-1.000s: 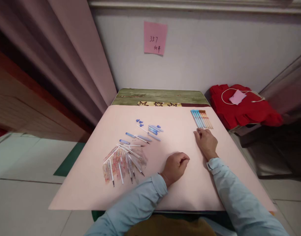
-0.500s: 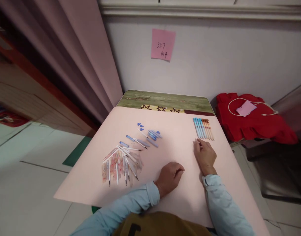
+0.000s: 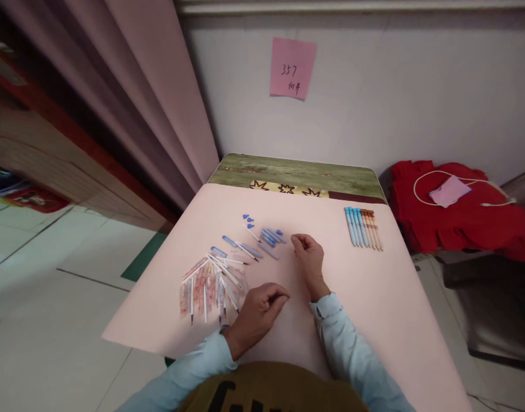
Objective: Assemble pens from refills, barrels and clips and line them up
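My left hand [image 3: 262,312] hovers low over the pink sheet, right of the pile, its fingers curled together and nothing visible in them. Further up, my right hand [image 3: 310,260] is closed with bent fingers, close to the blue pen barrels [image 3: 273,236]; I see nothing between its fingertips. Small blue pen parts [image 3: 249,220] lie just beyond those barrels. To the left spreads a pile of clear, pink-patterned pen barrels [image 3: 197,289], with white pen refills [image 3: 205,303] strewn over them. A neat row of blue and brown-topped pens [image 3: 363,229] lies at the right.
The pink sheet [image 3: 331,355] covers most of the table [image 3: 296,169], which stands against a wall with a pink note [image 3: 292,68]. On the right sits a red cloth [image 3: 417,229] with a white cable [image 3: 421,197]. A curtain [image 3: 159,74] hangs left.
My right hand has moved left from below the pen row to beside the blue barrels. My left hand has shifted left toward the pile. The view has turned slightly.
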Motion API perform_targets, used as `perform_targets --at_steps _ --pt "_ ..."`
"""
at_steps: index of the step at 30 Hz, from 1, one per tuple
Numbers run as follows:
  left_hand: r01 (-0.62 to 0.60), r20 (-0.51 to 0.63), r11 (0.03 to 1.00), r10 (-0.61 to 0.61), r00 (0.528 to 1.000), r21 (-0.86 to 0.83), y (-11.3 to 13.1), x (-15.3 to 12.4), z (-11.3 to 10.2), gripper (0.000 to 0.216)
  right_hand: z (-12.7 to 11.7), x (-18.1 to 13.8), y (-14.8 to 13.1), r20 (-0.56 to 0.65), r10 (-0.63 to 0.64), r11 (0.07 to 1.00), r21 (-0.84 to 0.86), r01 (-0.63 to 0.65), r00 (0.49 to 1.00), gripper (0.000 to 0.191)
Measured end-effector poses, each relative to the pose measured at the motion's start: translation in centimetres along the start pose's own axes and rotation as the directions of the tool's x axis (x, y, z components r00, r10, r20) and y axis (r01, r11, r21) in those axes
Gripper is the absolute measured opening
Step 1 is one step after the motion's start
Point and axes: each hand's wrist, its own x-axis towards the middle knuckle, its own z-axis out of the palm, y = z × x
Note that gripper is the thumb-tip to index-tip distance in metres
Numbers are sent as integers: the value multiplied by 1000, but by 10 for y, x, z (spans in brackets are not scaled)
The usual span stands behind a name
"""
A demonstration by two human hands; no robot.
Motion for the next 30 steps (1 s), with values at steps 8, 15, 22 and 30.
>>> perform_targets --at_steps 8,15,22,30 --pt "191 -358 974 -222 907 -120 -28 -9 -61 25 8 4 15 -10 -208 962 -180 203 978 22" --pt "172 -556 961 -266 787 -215 -36 -10 -102 27 3 0 17 7 -215 958 -191 213 976 24" --pt "121 -758 988 -149 635 -93 -38 -14 -159 25 0 -4 17 -8 -189 967 -177 185 982 28" --pt "225 -714 963 -262 649 -149 -58 -24 -160 29 1 -7 17 7 -246 949 -201 242 969 26"
